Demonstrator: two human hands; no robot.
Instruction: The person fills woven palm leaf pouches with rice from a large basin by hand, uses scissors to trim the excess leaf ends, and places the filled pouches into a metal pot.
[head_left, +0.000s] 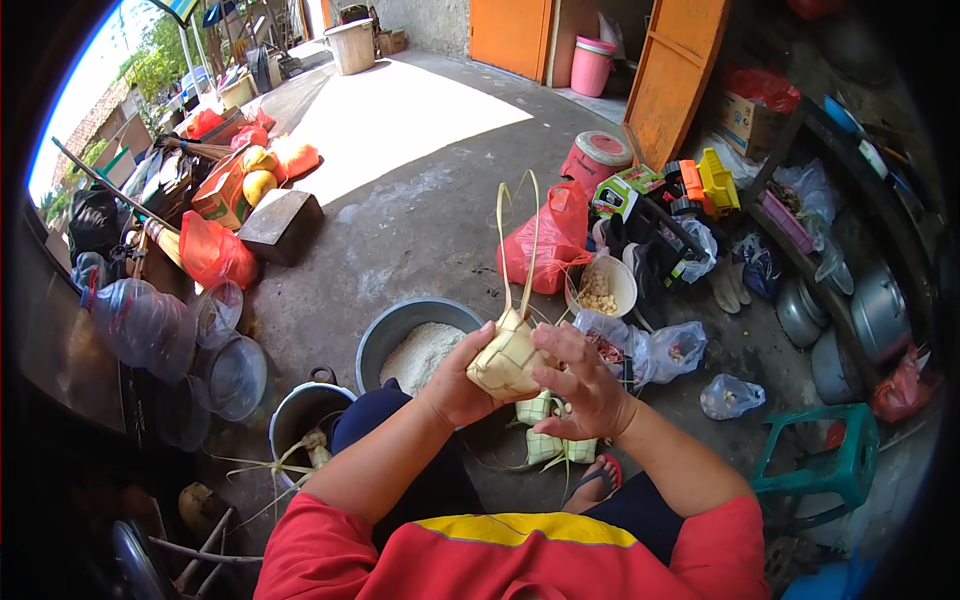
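Note:
A woven palm-leaf rice pouch, a ketupat casing (505, 358), is held up by my left hand (461, 382), which grips its left side and underside. Two long leaf strips rise from its top in a loop. My right hand (581, 382) is at the pouch's right side, fingers spread; its fingertips overlap the pouch, and whether they press on it I cannot tell. Below the hands, several greener woven pouches (543, 446) lie on the floor, partly hidden by my right hand. Behind my left hand stands a grey basin (367, 352) of white rice grains (424, 356).
A pot (281, 420) holding woven pouches stands by my left knee. Ahead are a white tub of peeled cloves (619, 281) and a red plastic bag (544, 240). A green plastic stool (817, 487) stands at right, clear plastic containers (236, 375) at left.

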